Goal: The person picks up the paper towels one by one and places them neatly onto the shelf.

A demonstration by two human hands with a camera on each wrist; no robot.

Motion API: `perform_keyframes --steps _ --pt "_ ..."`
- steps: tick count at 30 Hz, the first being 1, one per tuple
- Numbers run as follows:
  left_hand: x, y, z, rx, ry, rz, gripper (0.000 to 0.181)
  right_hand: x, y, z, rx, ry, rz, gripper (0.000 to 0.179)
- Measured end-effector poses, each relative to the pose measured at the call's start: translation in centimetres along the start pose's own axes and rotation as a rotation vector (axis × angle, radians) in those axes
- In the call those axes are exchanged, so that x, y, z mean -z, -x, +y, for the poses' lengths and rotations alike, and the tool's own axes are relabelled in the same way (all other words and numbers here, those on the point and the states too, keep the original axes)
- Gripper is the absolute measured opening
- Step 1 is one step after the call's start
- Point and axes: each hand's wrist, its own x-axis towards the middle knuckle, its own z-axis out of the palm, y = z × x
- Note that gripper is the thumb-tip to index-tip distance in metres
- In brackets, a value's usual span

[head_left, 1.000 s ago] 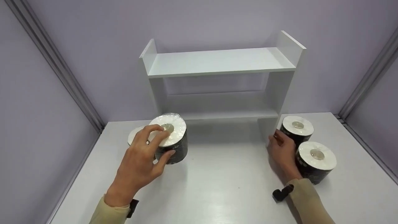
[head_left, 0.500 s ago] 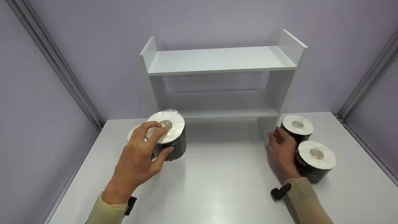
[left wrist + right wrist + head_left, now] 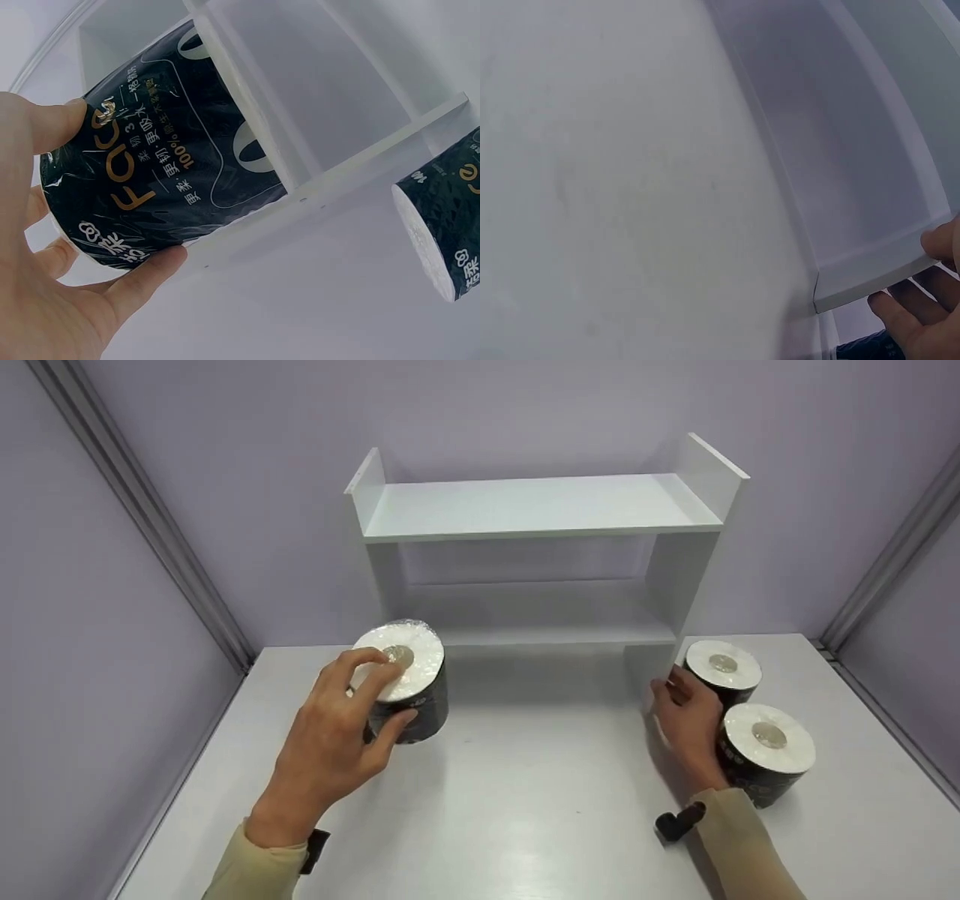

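Observation:
My left hand (image 3: pixel 330 735) grips a paper roll (image 3: pixel 427 709) in a black printed wrapper with a white end. It stands near the shelf's left side, above the table. In the left wrist view the wrapper (image 3: pixel 172 142) shows gold and white lettering, with thumb and fingers spread around it. My right hand (image 3: pixel 690 727) holds the lower front edge of the white shelf's right side panel (image 3: pixel 885 281), thumb on one face and fingers on the other. Two more wrapped rolls, a rear one (image 3: pixel 722 664) and a front one (image 3: pixel 770 742), stand upright beside this hand.
The white two-tier shelf (image 3: pixel 540 506) stands against the back wall. Another roll (image 3: pixel 442 225) appears at the right of the left wrist view; the left hand and its roll hide it from the head camera. Walls (image 3: pixel 112 645) flank the white table (image 3: pixel 517 810).
The roll in my left hand has shifted slightly up and left, covering the roll behind it in the head view. My right hand keeps its hold on the shelf panel.

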Motion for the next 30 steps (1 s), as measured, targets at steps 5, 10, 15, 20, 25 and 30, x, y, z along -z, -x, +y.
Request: perform_keyframes --steps 5,10,15,20,25,30 --pt "0.1 -0.2 0.0 0.004 -0.002 -0.001 0.052 -0.1 -0.1 -0.1 0.01 0.02 0.054 0.035" --pt "-0.1 -0.5 0.0 -0.008 0.004 0.023 0.053 0.2 -0.2 -0.2 -0.025 0.038 0.104 0.034" --pt "-0.1 -0.9 -0.2 -0.013 0.014 0.016 0.054 0.3 -0.2 -0.3 -0.055 0.042 0.115 0.035" --pt "-0.1 -1.1 -0.3 -0.015 0.013 0.004 0.055 0.3 -0.4 -0.4 -0.061 0.026 0.075 0.036" --pt "-0.4 -1.4 -0.3 -0.017 0.015 0.001 0.057 0.4 -0.5 -0.5 -0.038 0.023 0.063 0.034" --pt "-0.4 -1.6 -0.1 -0.007 0.002 -0.012 0.053 0.4 -0.6 -0.6 -0.024 0.048 0.078 0.031"
